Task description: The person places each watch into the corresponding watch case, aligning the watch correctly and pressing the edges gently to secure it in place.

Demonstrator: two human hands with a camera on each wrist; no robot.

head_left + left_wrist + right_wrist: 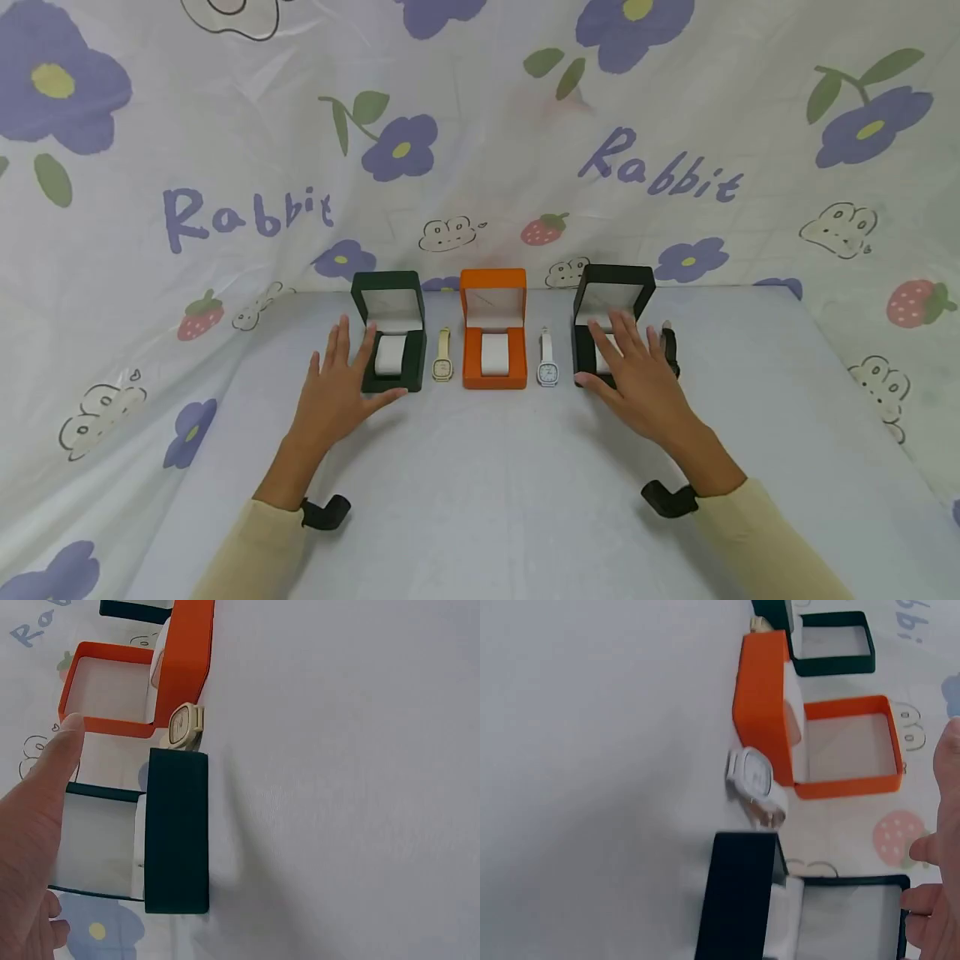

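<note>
Three watch boxes stand in a row with raised lids and white cushions inside: a green box [413,367], an orange box [495,382] and a black box [583,350]. Right of each lies a watch: a gold watch [442,367], a white watch [547,370], and a black watch [670,346] partly hidden. My left hand [333,396], fingers spread, hovers at the green box's left front and holds nothing. Above the black box, my right hand [641,383] is spread too, covering part of its cushion. Whether either hand touches a box I cannot tell.
A white cloth [480,500] covers the table. Behind the boxes hangs a curtain [480,183] printed with flowers, rabbits and strawberries. Black wrist mounts [326,512] sit at both cuffs.
</note>
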